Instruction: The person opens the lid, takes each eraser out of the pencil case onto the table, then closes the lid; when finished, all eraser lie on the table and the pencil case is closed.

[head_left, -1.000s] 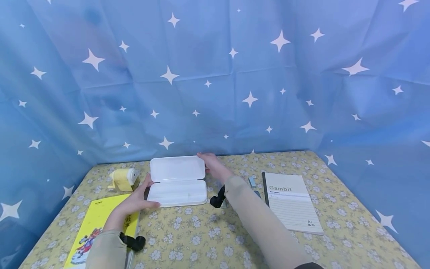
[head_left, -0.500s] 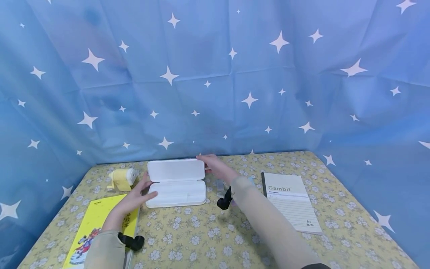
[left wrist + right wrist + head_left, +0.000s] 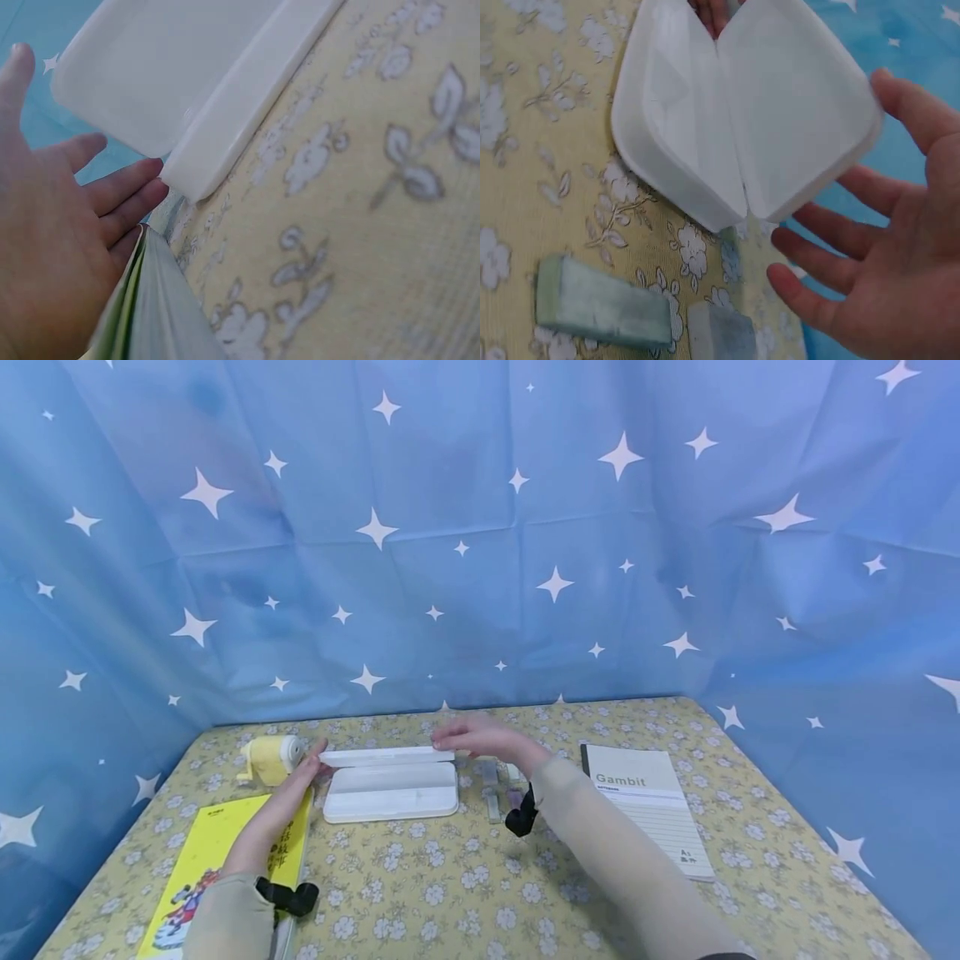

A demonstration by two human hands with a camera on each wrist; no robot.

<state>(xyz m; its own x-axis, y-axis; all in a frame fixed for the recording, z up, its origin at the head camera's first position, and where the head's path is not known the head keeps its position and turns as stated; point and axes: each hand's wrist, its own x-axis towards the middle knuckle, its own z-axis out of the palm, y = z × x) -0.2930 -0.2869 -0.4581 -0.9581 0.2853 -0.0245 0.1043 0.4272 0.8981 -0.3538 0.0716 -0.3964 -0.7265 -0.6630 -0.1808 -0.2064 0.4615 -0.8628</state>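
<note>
A white pencil case [image 3: 392,802] lies on the table with its lid [image 3: 386,757] raised and leaning forward over the base. My right hand [image 3: 487,737] is at the lid's right end; in the right wrist view its thumb [image 3: 891,84] touches the lid's outer corner, with the other fingers spread behind the lid. My left hand [image 3: 60,217] is spread at the case's left end, fingertips right at the corner by the hinge. Inside the case, only white walls show.
Several small eraser-like blocks lie right of the case, among them a pale green block [image 3: 604,300] and a grey block [image 3: 721,334]. A yellow crank sharpener [image 3: 272,760] and a yellow book [image 3: 217,860] are at left. A notebook [image 3: 648,810] lies at right.
The lid has swung from leaning back to tilting forward over the base. My right hand moved with it, slightly left and down. My left thumb has come off the case's front area.
</note>
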